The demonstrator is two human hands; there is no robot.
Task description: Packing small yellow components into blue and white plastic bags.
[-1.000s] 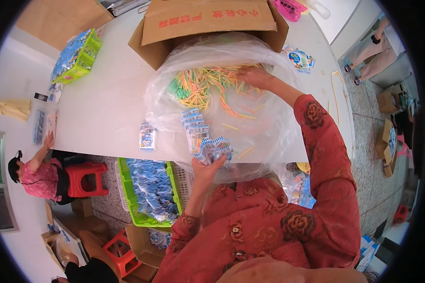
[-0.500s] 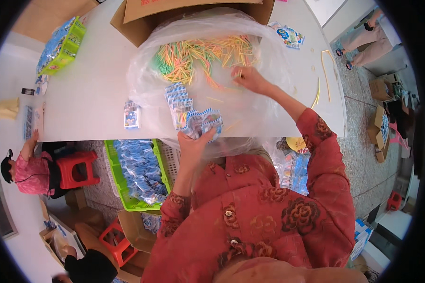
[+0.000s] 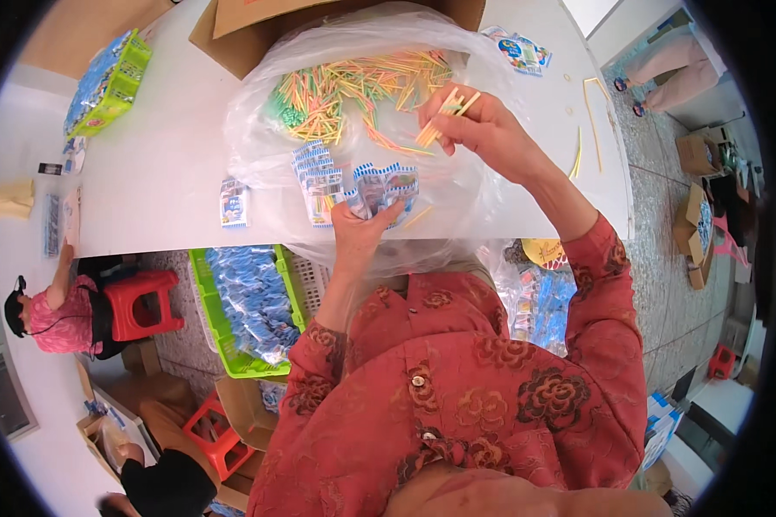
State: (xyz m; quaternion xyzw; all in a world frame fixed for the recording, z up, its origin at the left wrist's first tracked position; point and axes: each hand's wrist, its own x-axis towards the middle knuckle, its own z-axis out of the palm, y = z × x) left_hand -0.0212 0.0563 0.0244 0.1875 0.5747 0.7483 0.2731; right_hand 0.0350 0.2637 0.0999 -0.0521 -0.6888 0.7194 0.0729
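Observation:
My left hand (image 3: 362, 231) grips a bunch of small blue-and-white packets (image 3: 379, 191) near the table's front edge. In the fingers of my right hand (image 3: 491, 136) is a small bundle of thin yellowish sticks (image 3: 444, 121), raised to the right of the packets. Beyond both hands, a heap of thin yellow, pink and green sticks (image 3: 336, 90) lies on a clear plastic bag (image 3: 250, 121). Left of the held packets, a fanned row of similar packets (image 3: 317, 177) rests on the plastic. One more packet (image 3: 234, 202) lies apart on the white table (image 3: 164, 172).
A cardboard box (image 3: 224, 39) stands behind the bag. A green basket of packets (image 3: 116, 86) is at the far left, another green basket (image 3: 224, 336) below the table edge. Red stools (image 3: 142, 306) and co-workers (image 3: 65, 314) are at left; loose long sticks (image 3: 575, 155) lie at right.
My right hand has come back from the heap's edge toward me, turned so the bundle of sticks shows. My left hand has shifted slightly, with the packets spread more upright.

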